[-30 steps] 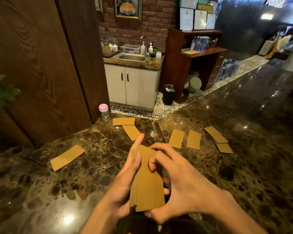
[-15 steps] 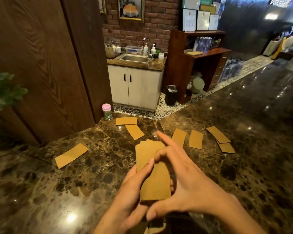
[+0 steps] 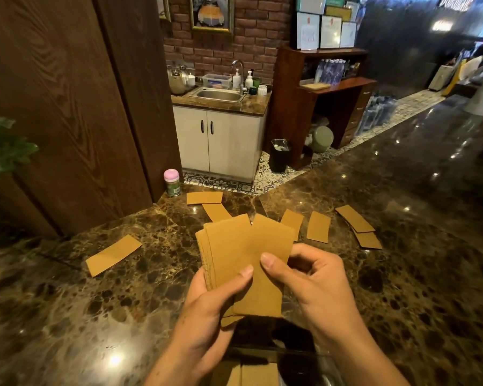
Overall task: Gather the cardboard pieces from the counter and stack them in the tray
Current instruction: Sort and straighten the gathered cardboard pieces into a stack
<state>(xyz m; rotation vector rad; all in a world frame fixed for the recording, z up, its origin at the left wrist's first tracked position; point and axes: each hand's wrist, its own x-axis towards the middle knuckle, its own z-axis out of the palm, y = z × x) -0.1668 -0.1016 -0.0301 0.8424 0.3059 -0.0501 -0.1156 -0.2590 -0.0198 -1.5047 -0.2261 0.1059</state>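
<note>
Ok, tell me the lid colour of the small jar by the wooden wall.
Pink lid on a green-labelled jar, seen in the head view.

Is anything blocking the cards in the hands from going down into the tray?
Nothing visible is. The stack of cardboard pieces is held by the left hand and right hand above the clear tray at the bottom edge, which already holds some cardboard and looks open on top.
</note>
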